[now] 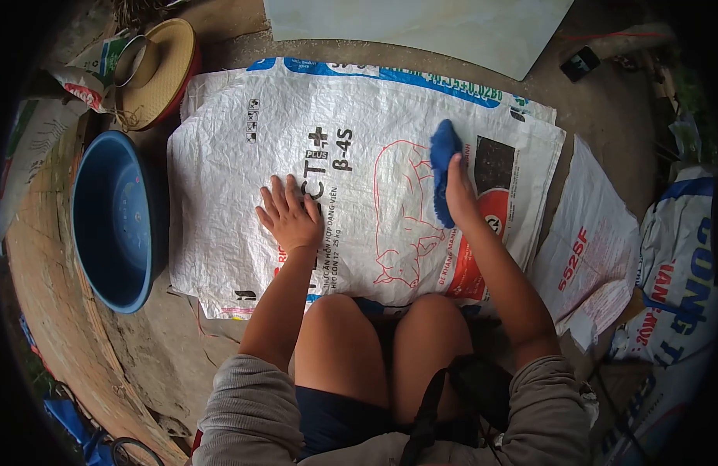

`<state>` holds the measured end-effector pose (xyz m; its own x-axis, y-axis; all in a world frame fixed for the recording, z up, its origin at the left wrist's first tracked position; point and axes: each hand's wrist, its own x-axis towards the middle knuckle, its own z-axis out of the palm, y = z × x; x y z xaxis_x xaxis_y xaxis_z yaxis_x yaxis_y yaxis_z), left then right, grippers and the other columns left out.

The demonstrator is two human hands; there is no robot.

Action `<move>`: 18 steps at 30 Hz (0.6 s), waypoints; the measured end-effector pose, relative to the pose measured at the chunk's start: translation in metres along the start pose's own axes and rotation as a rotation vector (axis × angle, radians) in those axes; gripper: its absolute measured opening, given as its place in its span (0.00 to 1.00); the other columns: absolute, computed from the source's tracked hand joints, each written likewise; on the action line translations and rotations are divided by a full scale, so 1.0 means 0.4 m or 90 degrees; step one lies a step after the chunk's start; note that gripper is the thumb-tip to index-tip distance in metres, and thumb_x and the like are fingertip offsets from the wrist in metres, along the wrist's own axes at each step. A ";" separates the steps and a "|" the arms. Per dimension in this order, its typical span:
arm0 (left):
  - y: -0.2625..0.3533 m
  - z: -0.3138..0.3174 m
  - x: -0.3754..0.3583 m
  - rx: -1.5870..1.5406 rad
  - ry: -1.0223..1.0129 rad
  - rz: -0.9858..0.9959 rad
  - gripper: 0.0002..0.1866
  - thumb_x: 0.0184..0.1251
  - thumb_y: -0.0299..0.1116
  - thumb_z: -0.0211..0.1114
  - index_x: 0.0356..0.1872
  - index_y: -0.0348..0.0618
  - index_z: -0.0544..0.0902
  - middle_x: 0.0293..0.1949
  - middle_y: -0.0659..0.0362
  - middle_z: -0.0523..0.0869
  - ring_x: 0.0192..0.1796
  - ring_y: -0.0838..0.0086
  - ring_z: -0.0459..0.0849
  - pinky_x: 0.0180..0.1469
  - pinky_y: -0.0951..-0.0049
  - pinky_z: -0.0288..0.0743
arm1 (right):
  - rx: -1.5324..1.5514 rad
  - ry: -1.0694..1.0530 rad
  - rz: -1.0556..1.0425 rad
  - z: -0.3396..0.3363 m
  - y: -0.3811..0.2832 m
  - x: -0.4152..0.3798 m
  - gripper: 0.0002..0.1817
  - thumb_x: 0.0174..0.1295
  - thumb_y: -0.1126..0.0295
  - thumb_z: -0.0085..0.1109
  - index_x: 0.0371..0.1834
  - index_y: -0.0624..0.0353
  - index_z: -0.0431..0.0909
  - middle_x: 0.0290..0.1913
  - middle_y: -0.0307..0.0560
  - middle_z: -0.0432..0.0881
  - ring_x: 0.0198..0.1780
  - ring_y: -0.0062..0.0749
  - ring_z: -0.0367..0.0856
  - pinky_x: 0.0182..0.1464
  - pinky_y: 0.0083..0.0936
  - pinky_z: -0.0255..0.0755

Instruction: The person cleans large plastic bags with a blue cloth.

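A white woven feed sack (219, 171) with a red pig outline and black print lies flat before my knees. My left hand (291, 217) rests on it, palm down with fingers spread, over the dark lettering. To the right, my right hand (460, 194) grips a blue cloth (444, 159) against the sack, beside the pig drawing. The cloth looks bunched and long, its far end sticking out past the fingers. Part of the cloth is covered by the hand.
At the left stands a blue basin (110, 225), with a round woven lid (161, 78) behind it. A pale board (413, 23) lies at the far side, and a black phone-like object (580, 64) near it. More printed sacks (592, 241) are on the right.
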<state>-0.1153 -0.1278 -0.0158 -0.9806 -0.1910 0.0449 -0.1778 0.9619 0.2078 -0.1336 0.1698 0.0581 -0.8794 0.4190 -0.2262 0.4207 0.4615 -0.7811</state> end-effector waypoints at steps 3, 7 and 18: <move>0.001 -0.012 -0.002 -0.002 -0.008 0.012 0.32 0.69 0.48 0.50 0.74 0.54 0.64 0.78 0.56 0.58 0.80 0.55 0.48 0.78 0.44 0.35 | -0.124 -0.194 -0.040 0.053 -0.084 -0.077 0.38 0.75 0.40 0.24 0.82 0.47 0.40 0.82 0.60 0.35 0.80 0.70 0.30 0.71 0.75 0.32; -0.002 -0.026 0.002 -0.001 -0.042 0.015 0.36 0.59 0.39 0.60 0.71 0.43 0.64 0.79 0.58 0.55 0.81 0.55 0.46 0.78 0.45 0.35 | -0.282 -0.077 -0.002 0.080 0.014 -0.049 0.36 0.75 0.46 0.32 0.82 0.45 0.39 0.82 0.59 0.35 0.80 0.67 0.30 0.70 0.77 0.29; -0.008 -0.022 -0.005 0.019 -0.076 -0.002 0.36 0.58 0.36 0.60 0.71 0.45 0.64 0.80 0.58 0.52 0.81 0.56 0.44 0.78 0.45 0.33 | -0.470 0.171 -0.077 0.154 0.135 -0.081 0.35 0.71 0.45 0.43 0.79 0.44 0.54 0.82 0.52 0.47 0.81 0.56 0.41 0.72 0.73 0.32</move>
<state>-0.1118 -0.1322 -0.0078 -0.9826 -0.1705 -0.0734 -0.1812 0.9671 0.1784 -0.0961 0.1329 -0.0126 -0.8839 0.4641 0.0577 0.4478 0.8755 -0.1818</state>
